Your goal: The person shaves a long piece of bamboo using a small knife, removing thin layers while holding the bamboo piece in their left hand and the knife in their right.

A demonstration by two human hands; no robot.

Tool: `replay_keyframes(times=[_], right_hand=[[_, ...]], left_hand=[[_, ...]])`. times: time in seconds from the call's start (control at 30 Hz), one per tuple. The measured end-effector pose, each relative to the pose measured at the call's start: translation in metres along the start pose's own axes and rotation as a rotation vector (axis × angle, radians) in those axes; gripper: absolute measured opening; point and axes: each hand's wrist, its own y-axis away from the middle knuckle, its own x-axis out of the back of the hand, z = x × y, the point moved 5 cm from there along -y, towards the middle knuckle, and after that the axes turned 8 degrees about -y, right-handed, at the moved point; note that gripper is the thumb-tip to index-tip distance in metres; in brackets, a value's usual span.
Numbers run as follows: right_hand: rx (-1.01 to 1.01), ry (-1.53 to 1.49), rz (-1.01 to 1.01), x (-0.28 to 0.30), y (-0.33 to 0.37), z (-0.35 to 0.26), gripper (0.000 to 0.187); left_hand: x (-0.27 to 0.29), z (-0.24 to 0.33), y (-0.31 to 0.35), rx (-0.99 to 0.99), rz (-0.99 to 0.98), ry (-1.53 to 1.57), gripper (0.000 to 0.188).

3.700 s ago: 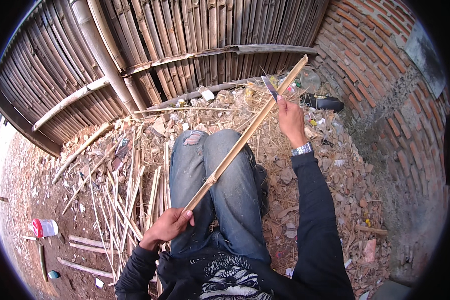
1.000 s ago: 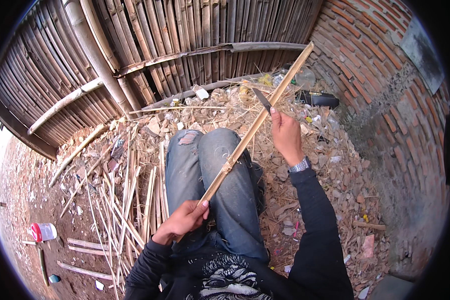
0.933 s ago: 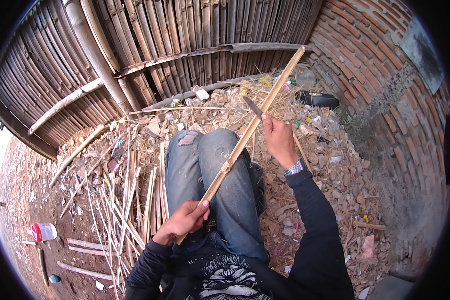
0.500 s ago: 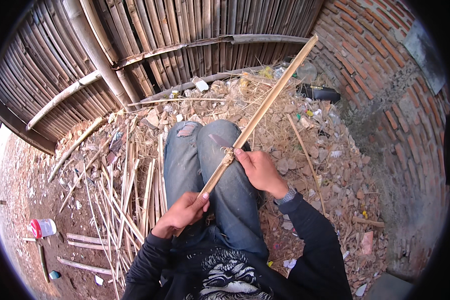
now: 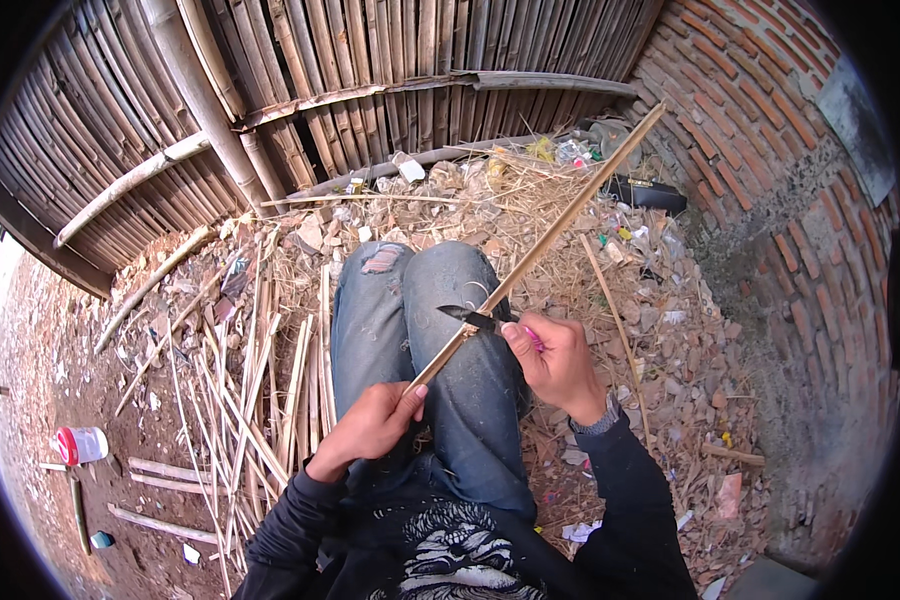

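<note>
Left hand (image 5: 375, 420)'s wrapped round the near end of a split bamboo strip (image 5: 570, 213) slanting over the jeans (image 5: 370, 330), right hand (image 5: 555, 362)'s gripping a knife (image 5: 481, 321), blade across the strip, and there's a red-lidded plastic tub (image 5: 90, 445) off left, can't tell what's in it.

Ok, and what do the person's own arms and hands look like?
Long, dark sleeves run down close to the wrists. The left hand and right hand are ungloved; a silvery-grey band circles the right wrist.
</note>
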Motion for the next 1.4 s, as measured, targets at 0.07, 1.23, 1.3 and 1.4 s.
replay_keyframes(times=[0.07, 1.23, 1.3, 1.4], right_hand=[[0.128, 0.228, -0.067, -0.010, 0.002, -0.012, 0.043], [0.184, 0.650, -0.097, -0.031, 0.004, 0.030, 0.029], [0.214, 0.702, -0.086, -0.032, 0.003, 0.035, 0.029], [0.260, 0.735, -0.090, -0.030, 0.003, 0.034, 0.025]], left_hand=[[0.000, -0.001, 0.000, 0.007, -0.006, 0.015, 0.047], [0.012, 0.036, 0.008, -0.057, 0.216, -0.352, 0.037], [0.012, 0.041, 0.009, -0.059, 0.230, -0.345, 0.036], [0.009, 0.043, 0.011, -0.023, 0.255, -0.362, 0.035]])
